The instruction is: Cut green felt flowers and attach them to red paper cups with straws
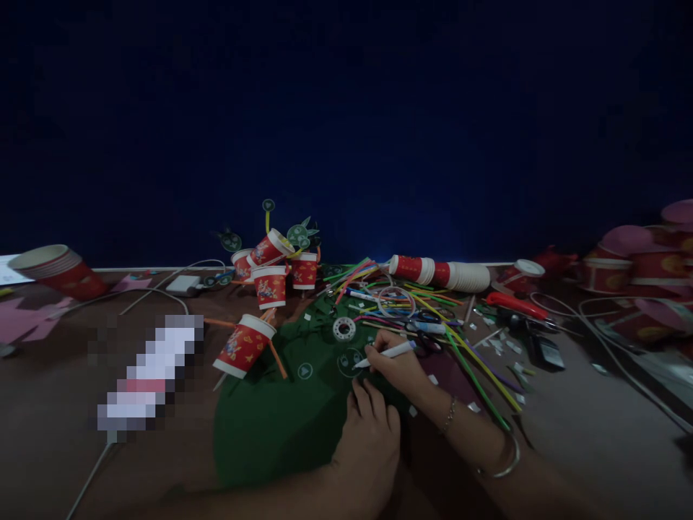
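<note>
My right hand [399,370] pinches a white marker [398,350], its tip touching a round face drawing [343,365] on dark green paper [260,433]. The drawing has pale outlines and two eyes. My left hand [372,430] lies on the same paper just below the drawing, palm down, fingers stretched out and holding nothing. A smaller drawn circle [305,371] is to the left. Above the face sits a white ring-shaped roll [344,329]. A red paper cup [245,347] with orange sticks attached leans at the paper's left edge.
Red cups with paper animal heads [269,285] stand behind. Bundled coloured sticks [460,347], scissors [430,339], a row of nested cups [455,276] and a red-handled tool [517,305] lie at right. A blurred white device [154,372] with a cable lies left.
</note>
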`<state>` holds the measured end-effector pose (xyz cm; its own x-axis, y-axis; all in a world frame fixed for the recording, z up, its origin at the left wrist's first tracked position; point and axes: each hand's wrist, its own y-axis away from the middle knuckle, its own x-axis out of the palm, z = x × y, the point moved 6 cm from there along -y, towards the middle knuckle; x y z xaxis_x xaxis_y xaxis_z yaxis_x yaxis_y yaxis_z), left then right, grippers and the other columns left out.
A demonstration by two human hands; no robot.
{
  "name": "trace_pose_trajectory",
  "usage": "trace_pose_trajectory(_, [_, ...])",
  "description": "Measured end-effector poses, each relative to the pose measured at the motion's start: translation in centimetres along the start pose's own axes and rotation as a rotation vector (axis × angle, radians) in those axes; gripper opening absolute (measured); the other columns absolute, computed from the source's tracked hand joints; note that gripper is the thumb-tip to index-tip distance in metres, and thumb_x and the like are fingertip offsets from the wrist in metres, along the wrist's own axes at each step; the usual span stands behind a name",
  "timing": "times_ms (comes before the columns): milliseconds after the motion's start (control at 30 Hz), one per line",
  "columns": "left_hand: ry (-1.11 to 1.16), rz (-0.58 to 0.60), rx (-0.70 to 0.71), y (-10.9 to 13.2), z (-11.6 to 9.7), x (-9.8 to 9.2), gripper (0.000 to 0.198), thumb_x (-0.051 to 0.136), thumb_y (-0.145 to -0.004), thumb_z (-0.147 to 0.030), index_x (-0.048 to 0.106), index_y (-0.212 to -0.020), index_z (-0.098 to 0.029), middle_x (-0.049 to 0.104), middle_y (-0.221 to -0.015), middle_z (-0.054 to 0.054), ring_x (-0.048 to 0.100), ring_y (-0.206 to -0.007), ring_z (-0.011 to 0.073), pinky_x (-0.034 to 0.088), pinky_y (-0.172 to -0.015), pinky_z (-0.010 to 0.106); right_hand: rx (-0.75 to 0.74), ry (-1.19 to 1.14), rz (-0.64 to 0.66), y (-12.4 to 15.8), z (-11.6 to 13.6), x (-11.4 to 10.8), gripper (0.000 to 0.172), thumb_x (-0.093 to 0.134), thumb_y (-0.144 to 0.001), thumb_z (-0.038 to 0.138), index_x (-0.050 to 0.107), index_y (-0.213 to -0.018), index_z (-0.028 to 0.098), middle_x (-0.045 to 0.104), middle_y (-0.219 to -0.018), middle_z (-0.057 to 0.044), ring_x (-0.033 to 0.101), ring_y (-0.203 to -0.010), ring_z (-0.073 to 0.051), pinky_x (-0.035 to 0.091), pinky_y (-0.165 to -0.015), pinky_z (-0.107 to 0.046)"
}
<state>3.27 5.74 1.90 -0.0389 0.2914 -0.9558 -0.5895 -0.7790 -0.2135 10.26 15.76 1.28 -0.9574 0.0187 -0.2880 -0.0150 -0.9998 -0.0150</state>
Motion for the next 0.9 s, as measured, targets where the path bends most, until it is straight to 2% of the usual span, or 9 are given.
trace_pose_trajectory(300, [0.002, 0.006, -0.008, 0.09, 0.09, 0.02, 0.024, 0.048, -0.078, -0.019, 0.062, -0.093, -0.007, 0.059, -0.11, 0.024, 0.053, -0.107, 0.0339, 0.045, -0.081, 0.049, 0.013, 0.034, 0.04, 0.2, 0.13, 0.33, 0.018, 0.055, -0.068, 0.026, 0.043, -0.056, 0.021, 0.052, -0.044, 0.005, 0.046, -0.041, -0.01, 0.033, -0.041, -0.02])
trace_pose_trajectory(667, [-0.023, 0.008, 0.012, 0.03, 0.04, -0.38, 0.027, 0.052, -0.075, -0.023, 0.063, -0.093, -0.005, 0.059, -0.109, 0.027, 0.055, -0.105, 0.0373, 0.046, -0.082, 0.046, -0.007, 0.058, 0.059, 0.23, 0.24, 0.45, 0.018, 0.055, -0.07, 0.025, 0.044, -0.057, 0.021, 0.053, -0.046, 0.005, 0.048, -0.044, -0.011, 0.035, -0.044, -0.02])
trace_pose_trajectory(900, [-0.035, -0.007, 0.005, -0.1, 0.05, -0.33, 0.025, 0.051, -0.076, -0.023, 0.063, -0.091, -0.006, 0.061, -0.108, 0.026, 0.056, -0.105, 0.0361, 0.046, -0.082, 0.046, 0.015, 0.051, 0.083, 0.23, 0.16, 0.62, 0.018, 0.056, -0.07, 0.026, 0.044, -0.058, 0.02, 0.053, -0.046, 0.005, 0.049, -0.044, -0.01, 0.035, -0.044, -0.02])
